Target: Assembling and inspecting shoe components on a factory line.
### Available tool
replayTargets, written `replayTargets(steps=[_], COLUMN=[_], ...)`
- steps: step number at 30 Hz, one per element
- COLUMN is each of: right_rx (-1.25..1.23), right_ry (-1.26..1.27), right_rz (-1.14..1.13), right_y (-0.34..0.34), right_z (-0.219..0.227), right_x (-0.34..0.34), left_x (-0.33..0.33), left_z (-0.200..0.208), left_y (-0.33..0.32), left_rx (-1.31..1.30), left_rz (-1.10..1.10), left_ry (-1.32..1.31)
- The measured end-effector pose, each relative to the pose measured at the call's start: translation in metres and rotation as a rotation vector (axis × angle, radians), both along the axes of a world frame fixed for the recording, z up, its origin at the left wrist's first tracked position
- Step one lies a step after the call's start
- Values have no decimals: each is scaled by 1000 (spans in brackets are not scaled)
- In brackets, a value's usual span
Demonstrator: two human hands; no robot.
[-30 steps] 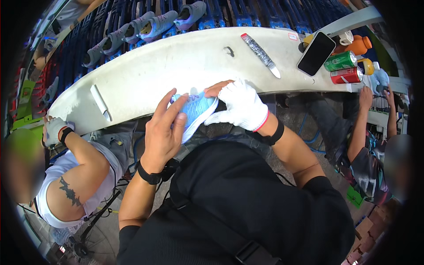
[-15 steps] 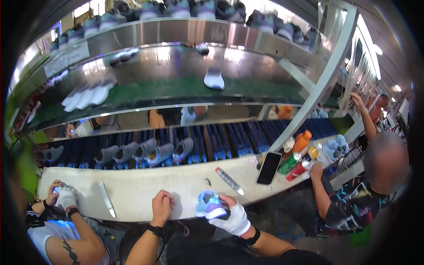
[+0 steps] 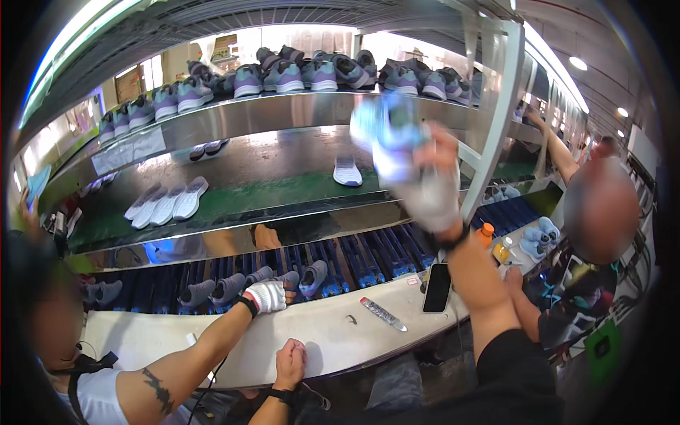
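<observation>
My right hand, in a white glove with bare fingertips, grips a light-blue sneaker with a white sole. It is raised in front of the upper shelf, and both are smeared by motion. My left hand rests in a loose fist at the front edge of the white worktop, with nothing visible in it. On the worktop, between my two arms, lies a pen-like tube with a red end. A black phone sits by my right forearm.
Rows of grey-purple sneakers fill the upper shelf; white soles lie on the green belt below. At left, a co-worker's gloved hand reaches to sneakers on the blue-slatted conveyor. Another person sits at right near bottles.
My right hand has lifted the light-blue sneaker from the worktop edge up to shelf height. The left co-worker's gloved hand has moved right to the conveyor. My left fist stays on the worktop.
</observation>
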State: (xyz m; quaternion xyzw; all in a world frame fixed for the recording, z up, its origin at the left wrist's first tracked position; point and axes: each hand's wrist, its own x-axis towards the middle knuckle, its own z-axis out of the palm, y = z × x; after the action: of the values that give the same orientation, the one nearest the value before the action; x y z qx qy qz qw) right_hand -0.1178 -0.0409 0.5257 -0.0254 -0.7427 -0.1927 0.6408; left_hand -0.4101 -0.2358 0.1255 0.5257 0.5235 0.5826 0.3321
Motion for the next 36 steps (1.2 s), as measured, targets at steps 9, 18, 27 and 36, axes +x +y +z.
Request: replayTargets(steps=[9, 18, 27, 36], right_rx=[-266, -960, -931, -999], right_ry=[-90, -563, -413, -367], right_rz=[-340, -511, -524, -579], right_y=[60, 102, 116, 115], right_z=[41, -34, -48, -40], right_x=[-11, -25, -24, -17], left_x=[14, 54, 5, -38], left_z=[32, 72, 49, 97], left_y=[4, 215, 288, 52], left_rx=[-153, 56, -345, -161], left_rz=[105, 186, 17, -286], left_ry=[459, 1108, 1079, 668])
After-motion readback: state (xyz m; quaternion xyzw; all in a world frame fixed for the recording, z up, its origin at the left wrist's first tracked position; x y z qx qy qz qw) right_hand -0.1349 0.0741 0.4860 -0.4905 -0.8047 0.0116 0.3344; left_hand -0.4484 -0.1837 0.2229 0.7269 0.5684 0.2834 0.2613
